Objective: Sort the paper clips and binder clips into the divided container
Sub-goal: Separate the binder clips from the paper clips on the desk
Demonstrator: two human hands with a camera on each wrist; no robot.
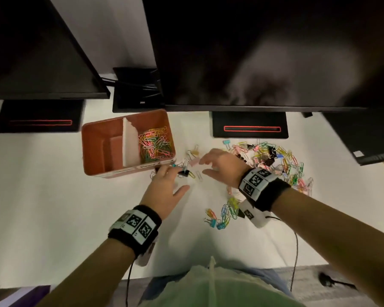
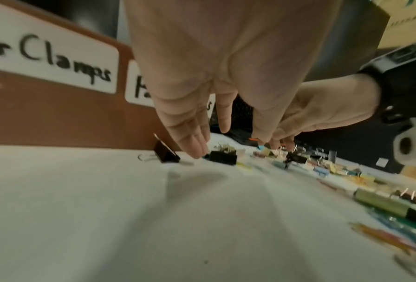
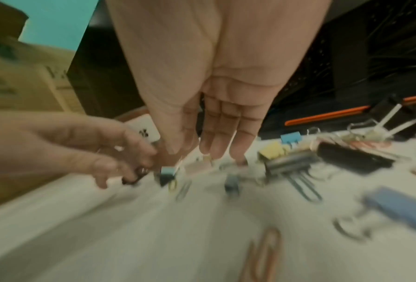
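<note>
Left of centre in the head view sits the brown rectangular divided container (image 1: 93, 149) on the white desk (image 1: 42, 196), its right compartment holding a heap of coloured wire paper clips (image 1: 155, 144) and its left one showing only a flat brown piece. Just below its lower right corner the left hand (image 1: 164, 187) reaches with straight, spread fingers toward a small black binder clip (image 1: 184, 173), gripping nothing. Right of it the right hand (image 1: 223, 166) hovers with loose, parted fingers, and the mixed pile of coloured paper clips and binder clips (image 1: 275, 160) spreads across the centre right.
</note>
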